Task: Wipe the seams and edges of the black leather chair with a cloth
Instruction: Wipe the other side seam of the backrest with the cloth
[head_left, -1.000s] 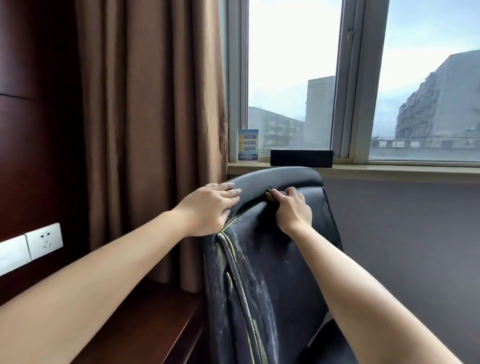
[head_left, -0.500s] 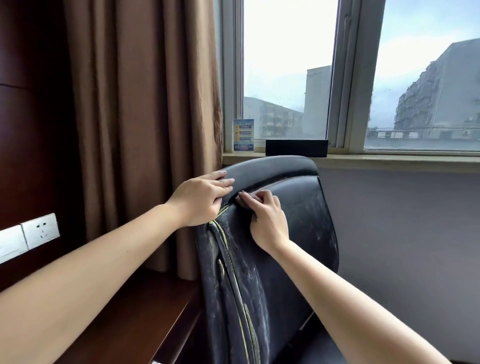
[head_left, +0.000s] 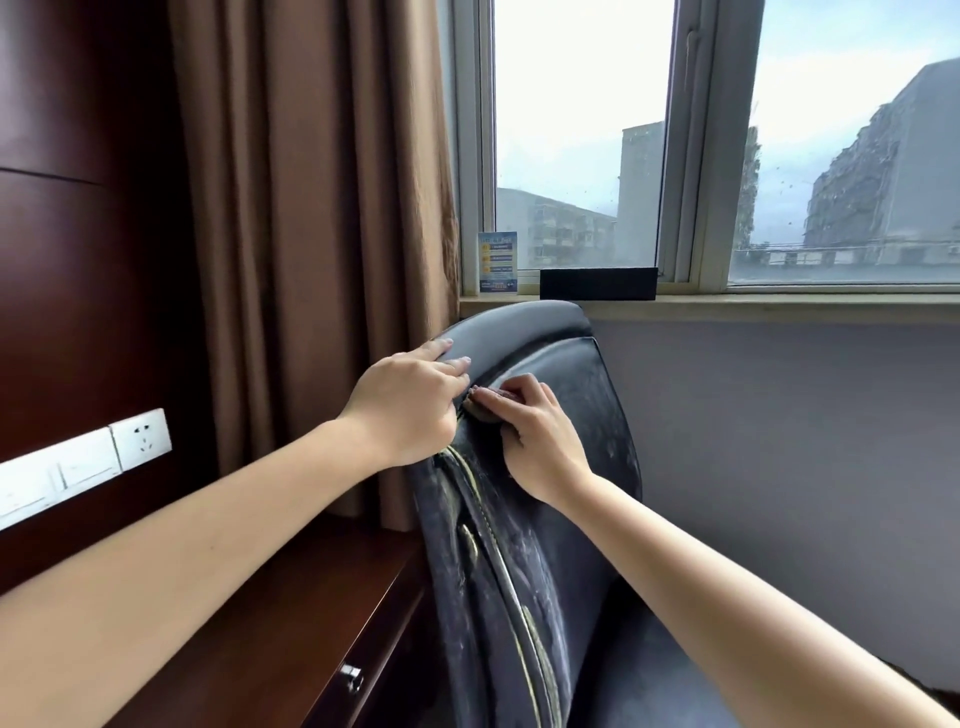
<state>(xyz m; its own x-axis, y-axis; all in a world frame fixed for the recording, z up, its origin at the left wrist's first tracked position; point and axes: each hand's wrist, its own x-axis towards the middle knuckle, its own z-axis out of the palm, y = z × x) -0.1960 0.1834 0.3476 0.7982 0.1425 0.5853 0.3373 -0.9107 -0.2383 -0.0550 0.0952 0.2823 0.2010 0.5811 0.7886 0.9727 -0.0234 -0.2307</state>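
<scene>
The black leather chair (head_left: 576, 410) stands with its worn, dusty backrest toward me, a yellowish seam running down its left edge. My left hand (head_left: 410, 400) rests on the top left corner of the backrest, fingers laid fairly straight over the rim. My right hand (head_left: 537, 441) has its fingers curled round a small brownish cloth (head_left: 480, 414) and presses it into the curved seam under the headrest, right beside my left hand. Most of the cloth is hidden under my fingers.
Brown curtains (head_left: 311, 234) hang just left of the chair. A dark wooden desk (head_left: 270, 613) sits below them, with a white wall socket (head_left: 140, 439) on the panel. A windowsill (head_left: 779, 301) with a black bar (head_left: 597, 283) and a small card (head_left: 497, 262) lies behind.
My right hand with the cloth has slid leftward along the upper seam, from the middle of the backrest until it nearly touches my left hand. My left hand stayed on the corner.
</scene>
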